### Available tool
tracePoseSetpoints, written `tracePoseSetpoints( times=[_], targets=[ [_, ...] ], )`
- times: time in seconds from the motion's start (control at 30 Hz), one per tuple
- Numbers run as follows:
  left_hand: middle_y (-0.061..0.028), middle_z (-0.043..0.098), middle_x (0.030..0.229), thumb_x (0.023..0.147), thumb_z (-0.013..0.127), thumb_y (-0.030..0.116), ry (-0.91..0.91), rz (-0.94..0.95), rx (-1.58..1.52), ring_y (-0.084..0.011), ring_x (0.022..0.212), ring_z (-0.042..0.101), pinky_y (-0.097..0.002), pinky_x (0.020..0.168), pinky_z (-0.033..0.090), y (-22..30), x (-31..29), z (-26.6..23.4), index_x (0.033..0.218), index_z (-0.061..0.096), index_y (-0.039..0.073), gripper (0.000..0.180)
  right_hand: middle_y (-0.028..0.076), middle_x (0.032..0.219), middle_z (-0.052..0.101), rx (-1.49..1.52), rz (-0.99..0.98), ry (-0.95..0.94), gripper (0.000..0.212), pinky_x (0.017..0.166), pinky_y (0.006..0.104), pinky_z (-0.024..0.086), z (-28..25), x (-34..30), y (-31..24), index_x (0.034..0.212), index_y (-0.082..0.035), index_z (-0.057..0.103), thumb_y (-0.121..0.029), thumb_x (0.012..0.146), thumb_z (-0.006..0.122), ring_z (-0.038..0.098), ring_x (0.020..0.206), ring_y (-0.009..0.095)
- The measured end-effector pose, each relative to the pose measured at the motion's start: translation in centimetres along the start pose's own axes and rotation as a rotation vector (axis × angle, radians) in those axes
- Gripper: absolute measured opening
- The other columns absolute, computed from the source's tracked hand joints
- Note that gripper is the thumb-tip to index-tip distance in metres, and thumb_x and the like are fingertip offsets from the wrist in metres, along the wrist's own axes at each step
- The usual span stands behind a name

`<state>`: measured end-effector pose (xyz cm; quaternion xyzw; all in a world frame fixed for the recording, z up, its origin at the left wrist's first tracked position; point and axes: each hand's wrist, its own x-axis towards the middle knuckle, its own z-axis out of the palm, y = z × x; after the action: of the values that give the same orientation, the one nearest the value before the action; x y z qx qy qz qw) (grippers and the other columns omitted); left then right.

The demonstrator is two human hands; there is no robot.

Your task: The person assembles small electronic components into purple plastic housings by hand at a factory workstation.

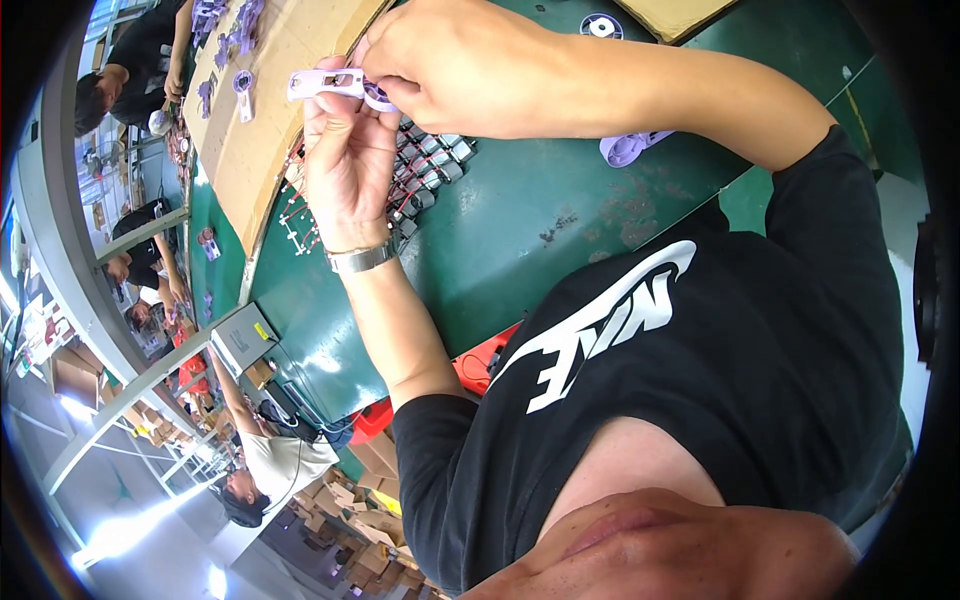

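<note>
My left hand (345, 165), with a metal watch on the wrist, holds a small lilac plastic housing (312, 84) between thumb and fingers. The housing has a long handle with a slot in it and a round ring at one end. Bent over that ring end, my right hand (440, 75) has its fingertips pinched close to the housing; what lies between them is hidden. Below and beside my left hand, several small cylindrical motors (435, 165) with red wires lie in rows on the green table (520, 240).
A cardboard sheet (245, 180) bears several lilac parts (242, 85) at the left. Another lilac housing (628, 150) lies under my right forearm, and a round white-centred part (601, 27) lies beyond it. A grey box (243, 338) stands at the table's left edge. Other people work farther left.
</note>
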<state>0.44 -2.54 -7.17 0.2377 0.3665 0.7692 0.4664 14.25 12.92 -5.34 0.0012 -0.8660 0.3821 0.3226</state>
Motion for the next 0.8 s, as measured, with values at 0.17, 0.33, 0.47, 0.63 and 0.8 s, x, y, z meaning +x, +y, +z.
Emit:
tracePoseSetpoints(
  times=[0.17,0.33,0.47,0.63,0.8],
  targets=[
    [-0.0144,0.063,0.127,0.103,0.063,0.017,-0.06,-0.005,-0.018,-0.0263,0.12,0.062,-0.0485,0.107,0.052,-0.2,0.0,-0.4,0.138,0.051,0.002,0.04,0.027,0.07,0.066,-0.017,-0.024,0.006,0.014,0.064,0.0458,0.058,0.0,-0.1,-0.3,0.076,0.007,0.07,-0.007,0.079,0.068,0.071,0.07,0.042],
    [-0.0163,0.06,0.134,0.103,0.064,0.02,-0.006,0.011,0.011,-0.0283,0.123,0.061,-0.0493,0.107,0.052,-0.3,0.2,0.5,0.139,0.051,0.002,0.042,0.028,0.084,0.07,0.053,-0.01,0.093,0.022,0.076,0.0459,0.058,1.1,0.3,0.7,0.094,0.006,0.071,-0.01,0.08,0.071,0.072,0.083,0.041],
    [-0.023,0.051,0.145,0.104,0.061,0.023,0.07,0.094,0.024,-0.0355,0.128,0.057,-0.0521,0.109,0.05,-0.1,0.2,0.3,0.141,0.049,0.002,0.044,0.017,0.101,0.072,0.526,0.408,-0.153,0.039,0.084,0.0375,0.055,-1.0,1.5,-0.1,0.116,0.001,0.067,-0.019,0.084,0.075,0.07,0.095,0.027],
    [-0.0202,0.057,0.135,0.105,0.061,0.019,0.071,0.137,0.025,-0.0344,0.127,0.058,-0.0531,0.108,0.051,0.4,0.0,-0.5,0.14,0.047,-0.001,0.043,0.017,0.1,0.07,0.624,0.572,-0.208,0.047,0.082,0.0343,0.058,-4.3,2.6,-2.0,0.125,0.012,0.054,0.006,0.081,0.071,0.07,0.092,0.026],
    [-0.0187,0.056,0.136,0.102,0.066,0.021,0.097,0.166,0.195,-0.0363,0.127,0.057,-0.0545,0.111,0.049,0.3,0.2,0.6,0.141,0.046,-0.002,0.05,0.021,0.098,0.071,0.501,0.263,-0.095,0.022,0.081,0.0368,0.057,-3.3,2.3,-0.1,0.107,0.009,0.066,0.007,0.084,0.064,0.07,0.092,0.03]
  ],
)
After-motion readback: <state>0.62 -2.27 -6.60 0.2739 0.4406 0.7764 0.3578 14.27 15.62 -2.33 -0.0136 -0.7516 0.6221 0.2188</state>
